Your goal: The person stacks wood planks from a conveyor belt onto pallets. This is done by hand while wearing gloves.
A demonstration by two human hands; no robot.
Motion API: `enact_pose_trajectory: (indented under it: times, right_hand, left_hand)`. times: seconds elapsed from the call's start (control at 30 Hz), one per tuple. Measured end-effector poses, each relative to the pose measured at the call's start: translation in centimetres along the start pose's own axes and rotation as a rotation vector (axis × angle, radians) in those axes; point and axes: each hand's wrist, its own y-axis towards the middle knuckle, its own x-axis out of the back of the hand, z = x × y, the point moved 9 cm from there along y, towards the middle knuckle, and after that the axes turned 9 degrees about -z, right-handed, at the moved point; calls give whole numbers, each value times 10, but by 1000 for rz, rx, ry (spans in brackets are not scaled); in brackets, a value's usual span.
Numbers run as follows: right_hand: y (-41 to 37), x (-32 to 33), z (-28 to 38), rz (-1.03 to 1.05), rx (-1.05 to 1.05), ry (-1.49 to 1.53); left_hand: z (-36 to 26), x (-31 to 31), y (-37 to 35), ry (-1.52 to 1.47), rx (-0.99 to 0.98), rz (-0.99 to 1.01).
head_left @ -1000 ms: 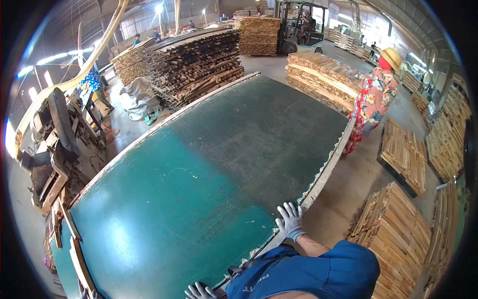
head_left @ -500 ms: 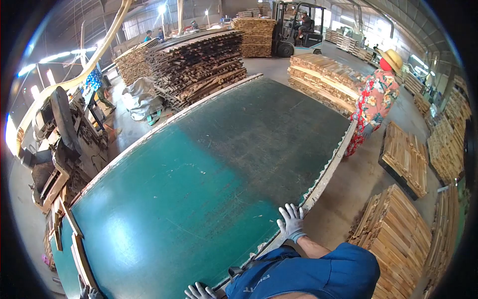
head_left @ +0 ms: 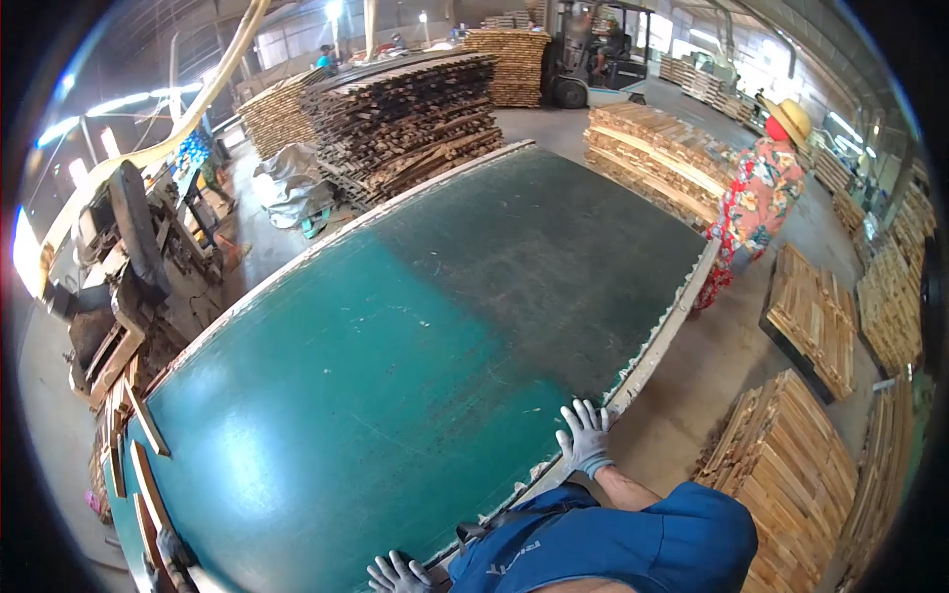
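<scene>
A person in a blue shirt (head_left: 603,539) stands at a large table (head_left: 386,435), which fills the middle of the view, its top green near the person and dark grey toward the far end. The right hand (head_left: 585,438), in a pale glove, lies on the near edge of the top, palm down, fingers spread and released. The left hand (head_left: 398,573), also gloved, rests at the same edge by the bottom of the view, its fingers likewise spread and gripping nothing. At the lower left, another person's dark-gloved hand (head_left: 174,550) is against wooden strips (head_left: 148,489) on the table; whether it grasps them cannot be told. Beyond the left side stands a machine (head_left: 138,252) with a pale hose (head_left: 190,117) above it. A grey sack (head_left: 295,183) sits beside a dark stack of planks (head_left: 415,128) behind the table. A worker in a straw hat (head_left: 761,193) stands at the far right corner, near a low stack (head_left: 657,153). Farther back is a forklift (head_left: 593,59); another stack (head_left: 791,484) lies at the lower right.
</scene>
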Motion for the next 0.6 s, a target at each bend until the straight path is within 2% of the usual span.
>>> enact_pose_trajectory:
  times: [0.03,0.27,0.47,0.6]
  right_hand:
    - [-1,1,2,-4,0,7]
    - [-8,2,19,-70,53,18]
    - [-15,4,32,-69,46,12]
    - [-18,5,40,-49,39,8]
  left_hand:
    - [2,3,-1,-7,-3,-27]
    - [24,-7,-7,9,61,163]
    - [36,-3,-3,-39,119,203]
    - [45,-3,-5,-16,84,175]
